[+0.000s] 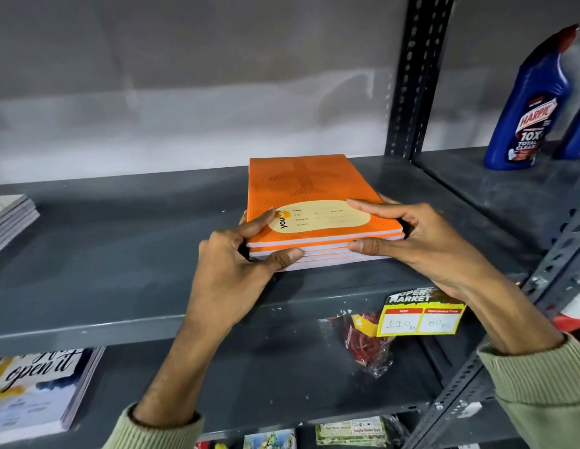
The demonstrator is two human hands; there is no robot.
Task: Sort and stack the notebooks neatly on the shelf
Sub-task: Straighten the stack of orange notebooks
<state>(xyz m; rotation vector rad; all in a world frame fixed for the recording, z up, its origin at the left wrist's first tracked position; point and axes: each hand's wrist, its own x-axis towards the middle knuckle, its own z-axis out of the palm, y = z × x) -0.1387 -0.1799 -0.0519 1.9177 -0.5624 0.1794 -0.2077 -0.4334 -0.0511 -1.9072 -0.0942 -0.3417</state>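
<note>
A stack of several orange notebooks (309, 189) lies flat on the grey metal shelf (120, 254), right of its middle, with a cream label facing me. My left hand (240, 264) grips the stack's near left corner, thumb on the page edges and fingers along the side. My right hand (418, 244) grips the near right corner, fingers on the top cover and thumb against the front edge. The top two notebooks sit slightly offset from the lower ones.
Another pile of notebooks (9, 218) lies at the shelf's far left. A blue Harpic bottle (531, 105) stands on the neighbouring shelf beyond the slotted upright (415, 76). A yellow price tag (421, 315) hangs from the shelf lip. Below are white books (32, 390) and a red packet (366, 341).
</note>
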